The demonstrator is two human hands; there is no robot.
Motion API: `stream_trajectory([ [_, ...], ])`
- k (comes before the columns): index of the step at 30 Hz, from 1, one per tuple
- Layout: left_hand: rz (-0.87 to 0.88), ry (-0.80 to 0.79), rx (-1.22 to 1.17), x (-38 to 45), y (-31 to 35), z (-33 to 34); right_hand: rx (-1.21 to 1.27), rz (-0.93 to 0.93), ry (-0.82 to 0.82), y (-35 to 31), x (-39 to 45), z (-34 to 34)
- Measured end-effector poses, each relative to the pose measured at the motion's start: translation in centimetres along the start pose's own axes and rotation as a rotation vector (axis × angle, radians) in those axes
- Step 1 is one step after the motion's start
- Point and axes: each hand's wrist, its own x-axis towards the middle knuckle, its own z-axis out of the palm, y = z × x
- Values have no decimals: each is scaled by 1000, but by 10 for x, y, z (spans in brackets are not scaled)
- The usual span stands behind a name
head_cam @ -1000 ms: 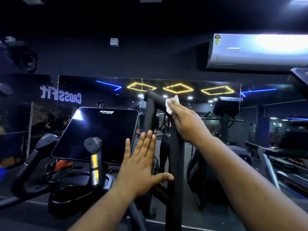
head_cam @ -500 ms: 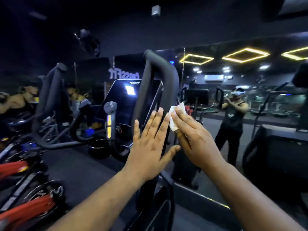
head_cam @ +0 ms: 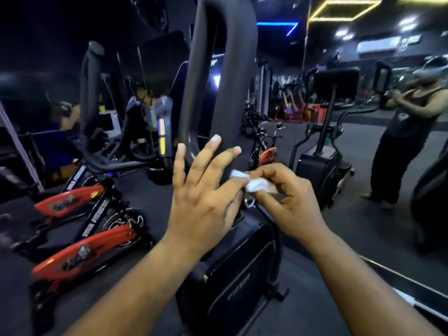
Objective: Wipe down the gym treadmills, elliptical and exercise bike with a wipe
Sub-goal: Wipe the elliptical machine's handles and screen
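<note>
The person stands at the elliptical (head_cam: 232, 263), both bare arms reaching in toward the lower end of its tall black looped handle (head_cam: 232, 69); the left hand (head_cam: 206, 190) is spread, fingers straight and fanned apart, the fingertips lying against the padded bar of the handle; the right hand (head_cam: 286, 197) has its fingers curled round a crumpled white wipe (head_cam: 254, 184), pinching it and pressing it to the handle just where the bar meets the machine's dark housing; the two hands are just beside each other, the wipe showing between them.

There is no bin, bucket or tub that I can make out from here, so nothing held in anything; the wipe is in the right hand alone.

To the left, on the dark floor (head_cam: 150, 190), stand exercise bikes with red guards (head_cam: 80, 255), one behind the other, their frames black; beyond them rise more black upright handles and a console post with a lit yellow strip (head_cam: 162, 132); much of that side is blurred and dim.

To the right runs a wall mirror (head_cam: 363, 141); in it a reflected machine with a dark screen (head_cam: 335, 83) and a reflected person in dark clothes (head_cam: 402, 132), hands raised together; yellow and blue light strips glow overhead in the glass.
</note>
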Motion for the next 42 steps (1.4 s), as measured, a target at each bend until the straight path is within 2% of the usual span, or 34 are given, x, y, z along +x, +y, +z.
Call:
stream_trajectory([
  [4,-46,-13,70,-9,12,6,107,-90,-155,30,8,-6],
  [10,-151,-22,305,-12,33,13,385,-242,-381,78,32,9],
  [13,-260,-25,377,-3,48,14,501,-324,-407,90,48,14],
  [17,-446,20,381,14,71,19,732,-237,-407,94,64,13],
  [20,-514,-24,434,30,80,18,891,-150,-383,87,74,12],
  [23,-523,-72,496,45,80,18,921,-146,-346,84,85,15],
  [28,-572,-36,442,63,69,27,997,-40,-209,90,107,19],
  [32,-540,-26,470,90,57,35,1045,-58,-84,86,155,18],
  [38,-500,-45,666,130,41,36,1212,-125,151,64,251,10],
  [42,-527,-40,775,143,39,39,1297,-144,251,57,301,15],
])
